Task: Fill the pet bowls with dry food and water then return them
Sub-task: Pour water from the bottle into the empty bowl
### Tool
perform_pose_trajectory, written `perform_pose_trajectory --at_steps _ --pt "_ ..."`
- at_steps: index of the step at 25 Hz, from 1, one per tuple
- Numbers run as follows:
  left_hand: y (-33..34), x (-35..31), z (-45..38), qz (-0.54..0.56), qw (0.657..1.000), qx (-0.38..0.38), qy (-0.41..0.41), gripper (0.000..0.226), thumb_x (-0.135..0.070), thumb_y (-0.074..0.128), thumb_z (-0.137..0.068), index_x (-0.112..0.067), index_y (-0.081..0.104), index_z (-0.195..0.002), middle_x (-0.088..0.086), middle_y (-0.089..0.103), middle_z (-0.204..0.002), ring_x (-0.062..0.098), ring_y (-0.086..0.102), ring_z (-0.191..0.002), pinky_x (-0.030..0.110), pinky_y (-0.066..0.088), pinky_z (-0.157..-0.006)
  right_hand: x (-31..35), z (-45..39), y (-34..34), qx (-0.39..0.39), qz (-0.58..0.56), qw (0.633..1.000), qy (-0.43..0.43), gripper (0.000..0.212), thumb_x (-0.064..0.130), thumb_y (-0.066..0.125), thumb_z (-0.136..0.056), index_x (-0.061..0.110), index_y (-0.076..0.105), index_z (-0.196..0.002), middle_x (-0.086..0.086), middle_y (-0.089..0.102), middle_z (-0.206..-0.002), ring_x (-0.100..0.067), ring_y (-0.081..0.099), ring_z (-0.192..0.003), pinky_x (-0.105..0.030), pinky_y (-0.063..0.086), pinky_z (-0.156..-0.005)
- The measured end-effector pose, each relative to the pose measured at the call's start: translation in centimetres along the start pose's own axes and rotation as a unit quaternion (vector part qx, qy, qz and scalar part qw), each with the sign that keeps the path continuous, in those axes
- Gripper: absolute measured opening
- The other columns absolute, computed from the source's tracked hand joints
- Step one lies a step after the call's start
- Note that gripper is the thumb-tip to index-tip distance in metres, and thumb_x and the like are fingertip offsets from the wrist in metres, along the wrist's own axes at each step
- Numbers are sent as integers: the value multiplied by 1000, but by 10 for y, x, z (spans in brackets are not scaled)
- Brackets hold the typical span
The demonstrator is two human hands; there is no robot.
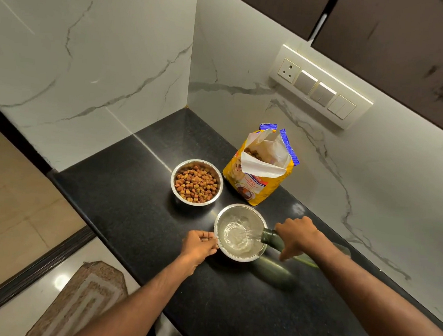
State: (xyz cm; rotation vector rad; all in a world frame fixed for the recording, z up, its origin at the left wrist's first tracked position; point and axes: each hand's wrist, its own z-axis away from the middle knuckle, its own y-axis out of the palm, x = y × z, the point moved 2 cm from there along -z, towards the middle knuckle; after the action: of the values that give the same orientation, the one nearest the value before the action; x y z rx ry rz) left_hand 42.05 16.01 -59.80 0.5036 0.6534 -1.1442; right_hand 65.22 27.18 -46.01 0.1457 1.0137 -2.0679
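Two steel bowls stand on the black counter. The far bowl is full of brown dry food. The near bowl holds swirling water. My right hand grips a dark green bottle tipped on its side, its mouth over the bowl's right rim, and water streams out. My left hand holds the near bowl's left rim with its fingertips. An open yellow food bag stands upright behind the bowls.
White marble walls close the counter at the back and left. A switch panel is on the back wall, under dark cabinets. The counter's front edge drops to a tiled floor with a patterned mat.
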Motion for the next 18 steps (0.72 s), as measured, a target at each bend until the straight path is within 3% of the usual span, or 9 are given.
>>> perform_pose_trajectory --at_steps 4,9,14,18 --pt "0 1 0 5 1000 5 2 22 -4 77 -95 -3 76 -116 14 79 -106 18 79 -95 27 67 -79 4 -4 -6 14 19 1000 -1 75 69 79 -78 24 63 -135 -1 72 -121 -24 71 -110 -36 49 -83" --pt "-2 0 2 0 1000 3 -1 24 -5 78 -94 -4 76 -118 12 79 -107 17 79 -95 26 67 -78 12 -15 -14 63 69 996 11 64 63 81 -68 27 73 -120 3 74 -102 -23 73 -94 -43 64 -88" --pt "-1 -1 2 -5 1000 5 6 23 -5 77 -95 -4 76 -118 11 79 -104 14 78 -91 23 66 -76 25 -18 -30 107 111 987 35 54 51 80 -74 21 73 -119 -3 76 -110 -28 74 -95 -46 65 -80" --pt "-2 -1 1 -7 1000 10 2 22 -5 77 -95 -4 76 -118 11 79 -104 14 78 -90 22 65 -75 30 -24 -33 100 104 989 35 54 52 80 -78 19 74 -120 -5 76 -112 -29 74 -99 -46 64 -82"
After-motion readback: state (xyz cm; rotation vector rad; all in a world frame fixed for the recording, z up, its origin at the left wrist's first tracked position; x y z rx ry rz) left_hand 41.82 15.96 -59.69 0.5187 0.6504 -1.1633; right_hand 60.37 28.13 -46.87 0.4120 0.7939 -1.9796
